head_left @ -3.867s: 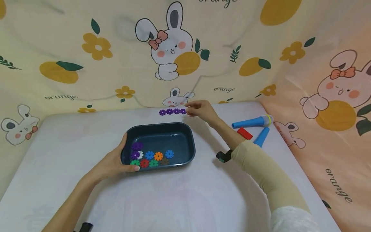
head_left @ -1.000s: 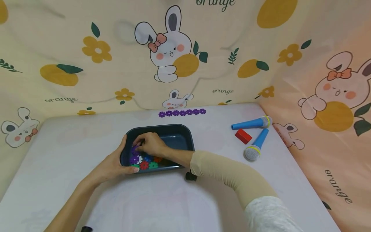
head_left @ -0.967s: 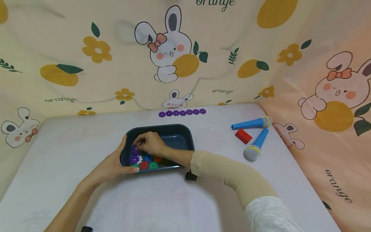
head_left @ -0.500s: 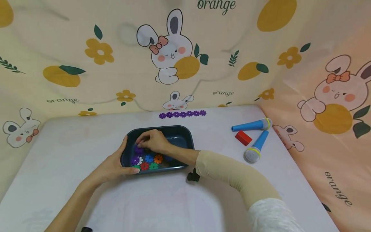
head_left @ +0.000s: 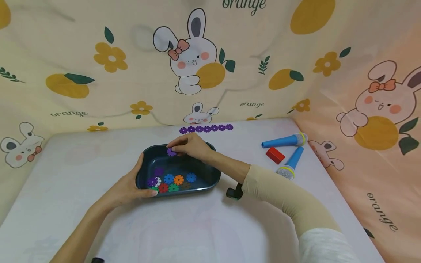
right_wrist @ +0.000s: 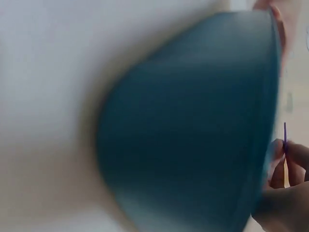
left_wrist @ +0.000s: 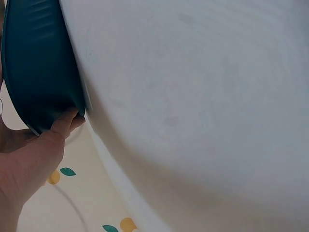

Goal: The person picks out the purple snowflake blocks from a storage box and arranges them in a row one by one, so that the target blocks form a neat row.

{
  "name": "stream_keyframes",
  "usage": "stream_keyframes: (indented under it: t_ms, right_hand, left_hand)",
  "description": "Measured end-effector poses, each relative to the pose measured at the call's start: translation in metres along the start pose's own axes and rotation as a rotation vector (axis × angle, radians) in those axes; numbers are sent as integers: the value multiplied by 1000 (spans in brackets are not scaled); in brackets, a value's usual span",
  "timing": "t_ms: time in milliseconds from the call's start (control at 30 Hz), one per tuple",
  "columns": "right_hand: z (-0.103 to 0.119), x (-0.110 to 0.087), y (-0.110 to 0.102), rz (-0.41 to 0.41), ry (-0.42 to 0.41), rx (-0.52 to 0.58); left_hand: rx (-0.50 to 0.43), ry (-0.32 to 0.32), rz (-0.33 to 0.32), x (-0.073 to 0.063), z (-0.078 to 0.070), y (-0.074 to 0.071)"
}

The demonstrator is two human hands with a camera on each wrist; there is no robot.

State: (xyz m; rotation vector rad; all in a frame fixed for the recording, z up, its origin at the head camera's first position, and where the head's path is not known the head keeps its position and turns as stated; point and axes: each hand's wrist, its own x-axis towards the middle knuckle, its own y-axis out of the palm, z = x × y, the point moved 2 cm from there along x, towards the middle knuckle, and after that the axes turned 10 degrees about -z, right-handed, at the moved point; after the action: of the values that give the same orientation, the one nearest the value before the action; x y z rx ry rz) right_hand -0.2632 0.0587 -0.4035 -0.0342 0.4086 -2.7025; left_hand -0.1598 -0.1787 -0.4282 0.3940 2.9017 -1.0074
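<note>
My left hand (head_left: 129, 185) grips the left end of a dark blue tray (head_left: 198, 166), thumb over the near rim. In the left wrist view, its fingers (left_wrist: 65, 123) wrap the tray's end. Over the tray's far rim, my right hand (head_left: 194, 148) pinches a purple notched plastic disc (head_left: 171, 152) between thumb and fingertips; the right wrist view shows that disc (right_wrist: 285, 134) edge-on. Inside the tray lie several more notched discs, among them a purple one (head_left: 152, 181), a blue one (head_left: 169, 178), an orange one (head_left: 179, 179) and a red one (head_left: 163, 187).
Several purple discs form a straight row (head_left: 206, 129) along the table's back edge, behind the tray. To the right lie a blue toy microphone (head_left: 284, 141), a second microphone (head_left: 295, 159) partly behind my sleeve, and a red block (head_left: 275, 155). A printed cloth hangs behind.
The row at the back has grown longer to the right since the earliest frame. My right hand has lifted a purple disc from the tray's left side toward its far rim. The left hand stays put.
</note>
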Motion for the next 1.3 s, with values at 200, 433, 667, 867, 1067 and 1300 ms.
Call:
stream_keyframes:
  t_ms: [200, 433, 667, 867, 1067, 1300]
  right_hand:
    - [0, -1, -35, -48, -11, 6]
    - [1, 1, -75, -104, -39, -96]
    - [-11, 2, -115, -188, -40, -169]
    - [-27, 1, -147, -268, 1, -182]
    - [-46, 7, -170, -346, 64, -111]
    - [-72, 12, -194, -420, 103, -66]
  left_hand:
    - [8, -18, -4, 0, 1, 0]
    - [15, -33, -4, 0, 1, 0]
    - [0, -46, -1, -1, 3, 1]
    - [-2, -34, 3, 0, 3, 2]
    - [20, -29, -7, 0, 2, 1]
    - [18, -26, -3, 1, 1, 2]
